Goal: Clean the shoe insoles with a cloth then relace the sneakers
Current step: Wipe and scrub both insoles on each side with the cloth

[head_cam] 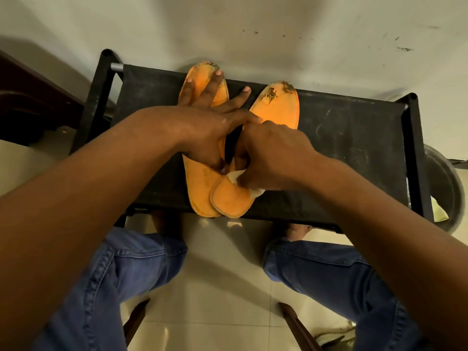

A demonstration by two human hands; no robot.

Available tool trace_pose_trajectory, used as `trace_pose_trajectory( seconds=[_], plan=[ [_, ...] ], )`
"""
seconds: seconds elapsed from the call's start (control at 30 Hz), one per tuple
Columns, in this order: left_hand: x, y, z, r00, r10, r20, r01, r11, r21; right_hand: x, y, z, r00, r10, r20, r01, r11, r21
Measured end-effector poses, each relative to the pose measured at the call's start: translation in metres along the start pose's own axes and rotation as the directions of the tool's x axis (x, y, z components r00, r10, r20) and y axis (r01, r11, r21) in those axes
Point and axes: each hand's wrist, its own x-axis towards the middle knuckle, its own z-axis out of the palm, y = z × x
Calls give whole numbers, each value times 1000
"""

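Orange insoles (200,183) are laid heel to heel on a black stool (354,138); one is pressed by the flat-fingered left hand (212,127), a white cloth (234,176) is pinched by the right hand (273,158) against the other

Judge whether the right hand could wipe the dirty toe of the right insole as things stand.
Probably yes: the right hand grips the cloth on that insole, and its stained toe lies uncovered just ahead.

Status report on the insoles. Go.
Left hand flat, pressing left insole. Right hand grips cloth, wiping right insole. Heels overlap. Toes of both still stained. Nothing in the way; no sneakers in view.
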Motion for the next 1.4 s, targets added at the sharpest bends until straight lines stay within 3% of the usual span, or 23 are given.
trace_pose_trajectory(
  seconds=[0.1, 0.17, 0.2, 0.27, 0.33, 0.4, 0.5, 0.67, 0.77, 0.87, 1.1, 1.23, 1.4],
  plan=[
    [0, 0, 1, 1000, -7, 18, 6, 999, 50, 8, 18, -8, 983, 179, -49, -180, 983, -20],
    [-3, 5, -6, 998, 11, -54, -11, 1000, -14, 12, 36, -18, 956, 294, 7, -293, 948, 123],
    [-6, 7, -10, 986, 27, -162, -40, 996, -76, 12, 45, -24, 940, 341, 26, -339, 918, 205],
    [-9, 9, -16, 892, 21, -452, -118, 975, -187, 9, 60, -35, 899, 439, 2, -415, 848, 331],
    [-9, 8, -18, 810, -93, -579, -105, 949, -299, 6, 70, -42, 854, 519, -27, -464, 785, 410],
    [-8, 10, -16, 819, -229, -527, -14, 909, -417, 4, 71, -43, 833, 552, 51, -500, 709, 498],
    [-3, 19, -9, 853, -315, -417, 66, 857, -511, 5, 66, -43, 827, 539, 158, -523, 638, 565],
    [6, 30, -4, 851, -390, -352, 109, 787, -608, 10, 58, -43, 819, 553, 154, -476, 502, 722],
    [8, 29, -7, 842, -476, -252, 149, 655, -741, 11, 56, -38, 816, 567, 111, -415, 440, 797],
    [5, 30, -13, 851, -498, -168, 135, 515, -846, 13, 57, -38, 824, 565, 36, -344, 451, 824],
    [1, 21, -24, 766, -547, -336, -41, 481, -876, 10, 63, -46, 905, 424, 18, -200, 390, 899],
    [-3, 26, -35, 805, -538, -251, -107, 285, -952, 10, 59, -44, 958, 280, 67, -175, 382, 907],
    [-5, 17, -35, 807, -565, -172, -115, 135, -984, 10, 60, -43, 964, 245, 100, -172, 295, 940]
  ],
)
